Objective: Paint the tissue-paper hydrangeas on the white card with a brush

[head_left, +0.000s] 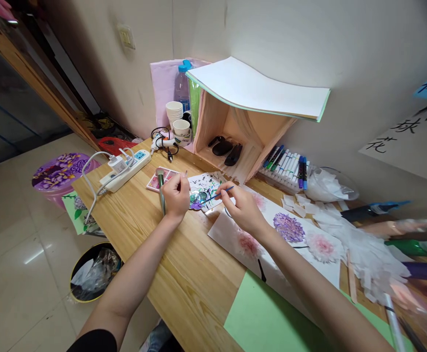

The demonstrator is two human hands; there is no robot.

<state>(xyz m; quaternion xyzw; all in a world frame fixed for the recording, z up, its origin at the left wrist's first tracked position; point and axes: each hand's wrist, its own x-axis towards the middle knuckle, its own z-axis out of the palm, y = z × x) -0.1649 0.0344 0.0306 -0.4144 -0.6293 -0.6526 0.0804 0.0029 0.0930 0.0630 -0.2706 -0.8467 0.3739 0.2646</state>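
Note:
My right hand (243, 208) is closed on a thin blue paintbrush (217, 195), its tip pointing left at the paint palette (196, 205). Purple and green paint lies on the palette, with a paint-smeared white sheet (210, 182) beneath or behind it. My left hand (177, 195) is closed just left of the palette; a small tip shows above its fingers, but what it grips is hidden. Beside that hand is a thick makeup brush (161, 188) with a dark green handle. Under my right forearm lies white paper (231, 234) with pink and purple flower heads (288, 228).
A pink box (213, 117) with white paper on top stands at the back. Markers (287, 164), tissue scraps (356, 244) and bottles crowd the right. A power strip (125, 171), glue gun (162, 142) and paper cups (180, 128) are on the left. Green paper (257, 313) lies in front.

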